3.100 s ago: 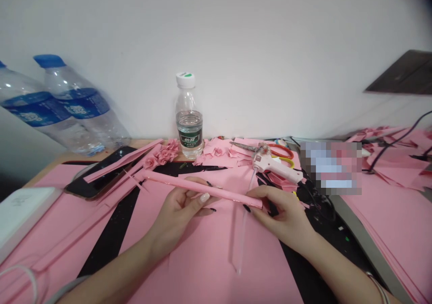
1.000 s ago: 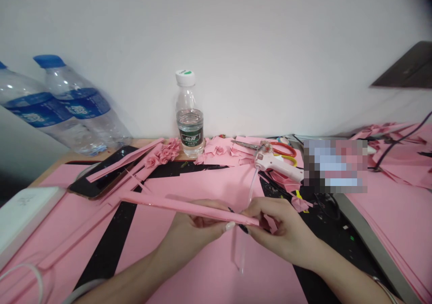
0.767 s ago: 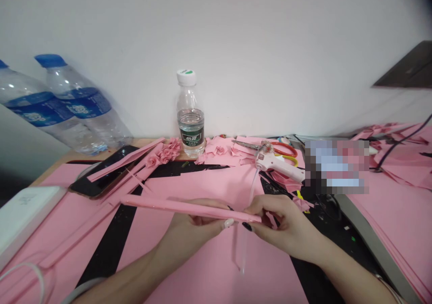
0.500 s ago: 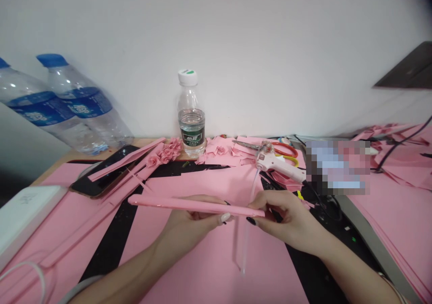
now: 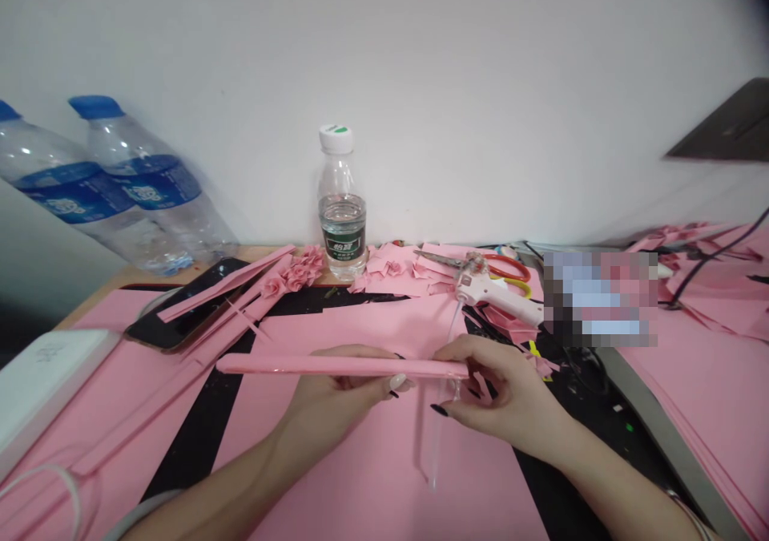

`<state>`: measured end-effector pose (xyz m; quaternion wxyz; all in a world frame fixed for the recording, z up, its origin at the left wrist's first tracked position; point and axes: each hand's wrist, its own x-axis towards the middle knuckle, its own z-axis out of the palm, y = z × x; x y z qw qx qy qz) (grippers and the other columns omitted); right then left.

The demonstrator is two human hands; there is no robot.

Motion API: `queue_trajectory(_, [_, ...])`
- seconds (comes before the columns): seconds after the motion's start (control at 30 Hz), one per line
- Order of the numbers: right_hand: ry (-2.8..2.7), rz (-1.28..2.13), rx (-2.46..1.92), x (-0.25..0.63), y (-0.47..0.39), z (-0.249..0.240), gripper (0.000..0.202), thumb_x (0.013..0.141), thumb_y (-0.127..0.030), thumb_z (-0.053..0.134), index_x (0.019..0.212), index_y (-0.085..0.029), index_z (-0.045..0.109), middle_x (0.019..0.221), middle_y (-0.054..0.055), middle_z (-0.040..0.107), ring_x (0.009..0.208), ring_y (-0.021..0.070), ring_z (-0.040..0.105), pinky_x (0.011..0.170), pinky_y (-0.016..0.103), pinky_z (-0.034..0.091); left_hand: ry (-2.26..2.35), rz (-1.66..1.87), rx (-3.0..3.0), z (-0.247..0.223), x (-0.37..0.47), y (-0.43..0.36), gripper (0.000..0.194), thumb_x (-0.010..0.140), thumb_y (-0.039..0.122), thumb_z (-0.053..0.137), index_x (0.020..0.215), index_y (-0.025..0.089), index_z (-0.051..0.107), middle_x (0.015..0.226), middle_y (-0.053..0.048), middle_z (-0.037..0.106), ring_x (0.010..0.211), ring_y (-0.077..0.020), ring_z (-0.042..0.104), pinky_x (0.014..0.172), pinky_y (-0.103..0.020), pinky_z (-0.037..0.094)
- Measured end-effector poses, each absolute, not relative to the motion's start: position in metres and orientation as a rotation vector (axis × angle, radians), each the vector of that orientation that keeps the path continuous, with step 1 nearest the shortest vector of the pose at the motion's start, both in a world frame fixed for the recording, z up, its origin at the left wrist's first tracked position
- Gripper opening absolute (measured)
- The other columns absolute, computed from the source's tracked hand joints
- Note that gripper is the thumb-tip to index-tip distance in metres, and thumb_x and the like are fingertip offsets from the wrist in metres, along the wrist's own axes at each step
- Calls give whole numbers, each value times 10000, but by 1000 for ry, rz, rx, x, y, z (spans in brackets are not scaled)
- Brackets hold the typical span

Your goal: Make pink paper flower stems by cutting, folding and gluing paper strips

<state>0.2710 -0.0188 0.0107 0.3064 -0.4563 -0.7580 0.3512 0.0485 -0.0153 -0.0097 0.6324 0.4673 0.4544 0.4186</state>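
Observation:
A long, flat folded pink paper strip (image 5: 270, 365) is held level above the pink sheet, its edge facing me. My left hand (image 5: 345, 393) is closed on its middle, fingers behind and thumb in front. At the strip's right end is my right hand (image 5: 498, 385), with a bent index finger along the top edge. Its thumb hangs a little below the strip, and a shiny clear bit shows between; the other fingers are partly hidden. Behind the right hand lies a pale pink glue gun (image 5: 498, 296), a clear glue stick (image 5: 433, 453) reaching from it toward me.
Scissors (image 5: 510, 272) lie behind the glue gun. A water bottle (image 5: 342, 220) stands by the wall, near paper roses (image 5: 288, 276). At left are a phone (image 5: 174, 316), a white box-shaped device (image 5: 54, 381) and large bottles (image 5: 144, 180). Pink sheets (image 5: 714, 413) are stacked at right.
The strip has shifted slightly left and turned more level. My right thumb has come down off the strip's right end. My left hand keeps its hold.

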Motion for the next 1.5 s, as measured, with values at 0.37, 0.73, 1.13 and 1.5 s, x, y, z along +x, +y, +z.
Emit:
queue_trajectory(0.37, [-1670,671,-1167,287,-11,6,154,787,-124,708,886,-239,683,844,14,693,656,135,610,581,251,519,1139,1062,1086,-8,42,-8,119,780,339,780,820,228,772,796,-19,753,784,-177,702,727,-262,580])
queue_trajectory(0.73, [-1661,588,-1334,292,-8,6,209,896,-186,573,943,-214,775,711,19,751,607,145,666,574,259,548,1242,1043,1113,-1,40,-7,159,782,362,777,846,217,768,846,-24,770,827,-199,722,763,-280,592])
queue_trajectory(1.13, [-1658,685,-1328,292,-9,7,348,962,-333,533,657,-196,629,609,6,643,524,117,563,503,229,434,1191,1038,1105,-5,38,-6,100,771,315,777,829,234,770,811,-3,758,784,-150,707,728,-218,581])
queue_trajectory(1.5, [-1465,508,-1398,297,-7,6,448,952,-471,551,614,-207,422,575,-50,381,520,103,323,479,255,247,1157,973,1184,-4,39,-6,123,770,338,773,785,216,770,779,-17,738,751,-141,659,665,-197,537])
